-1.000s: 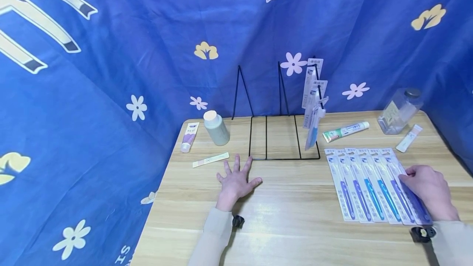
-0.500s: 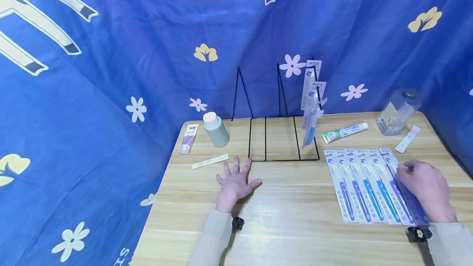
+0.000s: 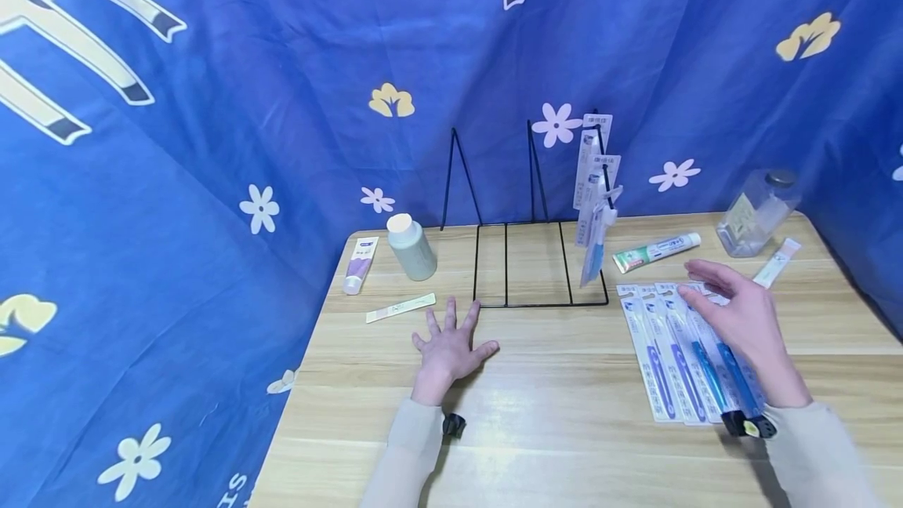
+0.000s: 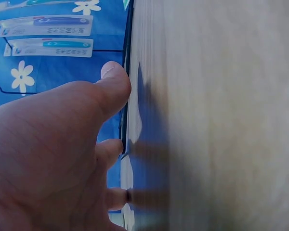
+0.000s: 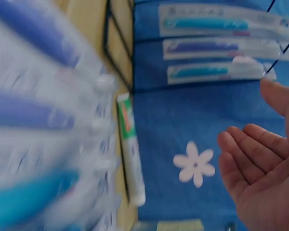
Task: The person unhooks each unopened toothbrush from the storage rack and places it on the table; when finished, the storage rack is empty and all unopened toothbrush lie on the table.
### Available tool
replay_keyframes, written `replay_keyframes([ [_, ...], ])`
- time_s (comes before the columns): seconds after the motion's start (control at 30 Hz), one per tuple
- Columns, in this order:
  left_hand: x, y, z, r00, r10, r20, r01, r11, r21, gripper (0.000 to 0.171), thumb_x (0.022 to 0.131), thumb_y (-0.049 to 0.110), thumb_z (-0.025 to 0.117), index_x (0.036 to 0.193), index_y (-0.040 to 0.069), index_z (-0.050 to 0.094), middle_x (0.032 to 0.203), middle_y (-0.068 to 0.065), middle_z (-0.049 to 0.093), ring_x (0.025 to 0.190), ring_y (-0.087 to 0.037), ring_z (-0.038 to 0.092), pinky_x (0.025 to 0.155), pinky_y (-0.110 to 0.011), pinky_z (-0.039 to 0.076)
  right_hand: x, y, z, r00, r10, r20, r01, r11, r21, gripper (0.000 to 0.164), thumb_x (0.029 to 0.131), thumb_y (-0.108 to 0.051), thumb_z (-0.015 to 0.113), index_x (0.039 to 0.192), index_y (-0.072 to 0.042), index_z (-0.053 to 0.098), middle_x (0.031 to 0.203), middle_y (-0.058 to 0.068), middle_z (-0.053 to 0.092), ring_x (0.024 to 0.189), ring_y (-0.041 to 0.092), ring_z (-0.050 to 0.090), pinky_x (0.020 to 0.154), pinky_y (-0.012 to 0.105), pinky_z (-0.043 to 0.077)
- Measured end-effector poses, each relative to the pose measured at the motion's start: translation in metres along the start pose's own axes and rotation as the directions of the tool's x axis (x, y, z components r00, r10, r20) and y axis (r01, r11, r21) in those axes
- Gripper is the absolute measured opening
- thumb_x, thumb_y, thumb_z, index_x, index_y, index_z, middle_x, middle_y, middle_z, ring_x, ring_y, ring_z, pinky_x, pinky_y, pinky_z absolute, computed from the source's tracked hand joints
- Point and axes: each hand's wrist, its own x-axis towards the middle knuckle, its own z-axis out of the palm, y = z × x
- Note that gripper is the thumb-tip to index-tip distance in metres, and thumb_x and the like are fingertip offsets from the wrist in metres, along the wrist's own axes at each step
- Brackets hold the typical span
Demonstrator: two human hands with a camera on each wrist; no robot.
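Several packaged toothbrushes [image 3: 659,367] lie side by side on the table at the right of the head view. My right hand [image 3: 751,328] hovers over the right part of this row and hides some packs. In the right wrist view its thumb stands apart from loosely bent fingers [image 5: 253,151], with nothing between them. My left hand [image 3: 448,347] rests on the table, fingers spread, fingertips at the front left corner of a black wire rack [image 3: 539,306]. Three more packaged toothbrushes [image 5: 202,46] hang from the rack's right-hand prong.
A toothpaste tube [image 3: 656,252] lies right of the rack. Behind my right hand are a clear jar [image 3: 751,218] and a slim white packet [image 3: 778,261]. On the left stand a grey-green bottle [image 3: 412,248], a purple-white tube [image 3: 360,265] and a narrow strip [image 3: 400,308].
My right hand has left the right end of the toothbrush row and moved left and up over its middle. My left hand stays in place.
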Motion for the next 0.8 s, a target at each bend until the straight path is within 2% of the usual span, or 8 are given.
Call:
replay_keyframes([
  [0.1, 0.0, 0.0, 0.0, 1.0, 0.001, -0.002, -0.001, 1.0, -0.001, 0.087, 0.089, 0.08, 0.046, 0.162, 0.044, 0.015, 0.173, -0.01, 0.004, 0.154, -0.055, 0.003, 0.109, -0.085, 0.018, 0.007, -0.013, 0.01, 1.0, -0.022, 0.019, 0.02, 0.997, 0.08, 0.056, 0.092, -0.037, 0.076, 0.139, -0.01, 0.062, 0.133, 0.017, 0.068, 0.11, -0.004, 0.063, 0.086, -0.004, 0.038],
  [0.2, -0.001, 0.0, -0.001, 1.0, 0.0, -0.003, 0.0, 1.0, 0.001, 0.087, 0.089, 0.08, 0.046, 0.162, 0.044, 0.014, 0.173, -0.01, 0.004, 0.154, -0.055, 0.003, 0.109, -0.085, 0.018, 0.015, -0.022, 0.021, 0.998, -0.041, 0.043, 0.034, 0.988, 0.154, 0.058, 0.09, -0.035, 0.078, 0.14, -0.011, 0.06, 0.137, 0.016, 0.066, 0.108, -0.021, 0.05, 0.09, -0.004, 0.038],
  [0.43, -0.001, 0.001, -0.002, 1.0, -0.004, 0.005, 0.004, 1.0, -0.004, 0.087, 0.089, 0.08, 0.047, 0.162, 0.044, 0.014, 0.173, -0.009, 0.003, 0.154, -0.055, 0.002, 0.11, -0.084, 0.017, 0.036, -0.041, 0.045, 0.994, -0.086, 0.063, 0.062, 0.948, 0.312, 0.06, 0.088, -0.023, 0.081, 0.143, -0.011, 0.058, 0.141, 0.015, 0.064, 0.119, -0.004, 0.059, 0.1, 0.003, 0.042],
  [0.6, -0.001, 0.001, -0.002, 1.0, 0.001, 0.002, -0.001, 1.0, -0.004, 0.087, 0.089, 0.08, 0.047, 0.162, 0.044, 0.014, 0.173, -0.009, 0.003, 0.154, -0.055, 0.002, 0.11, -0.085, 0.017, 0.049, -0.056, 0.056, 0.993, -0.105, 0.055, 0.069, 0.892, 0.447, 0.057, 0.088, -0.015, 0.08, 0.141, -0.009, 0.059, 0.14, 0.017, 0.064, 0.118, -0.007, 0.059, 0.102, 0.007, 0.044],
  [0.7, -0.001, 0.0, -0.002, 1.0, 0.001, 0.001, -0.001, 1.0, -0.002, 0.088, 0.089, 0.08, 0.047, 0.162, 0.044, 0.014, 0.173, -0.009, 0.003, 0.154, -0.055, 0.003, 0.109, -0.085, 0.018, 0.055, -0.063, 0.06, 0.99, -0.133, 0.041, 0.094, 0.859, 0.504, 0.055, 0.089, -0.011, 0.079, 0.14, -0.004, 0.058, 0.137, 0.021, 0.064, 0.118, -0.004, 0.062, 0.103, 0.012, 0.047],
  [0.8, -0.002, 0.0, -0.002, 1.0, -0.001, -0.002, 0.001, 1.0, -0.005, 0.087, 0.089, 0.079, 0.047, 0.162, 0.044, 0.015, 0.173, -0.01, 0.004, 0.154, -0.055, 0.003, 0.109, -0.085, 0.018, 0.06, -0.068, 0.064, 0.988, -0.147, 0.04, 0.103, 0.838, 0.535, 0.054, 0.09, -0.01, 0.078, 0.139, -0.001, 0.058, 0.133, 0.016, 0.068, 0.116, -0.001, 0.064, 0.103, 0.017, 0.05],
])
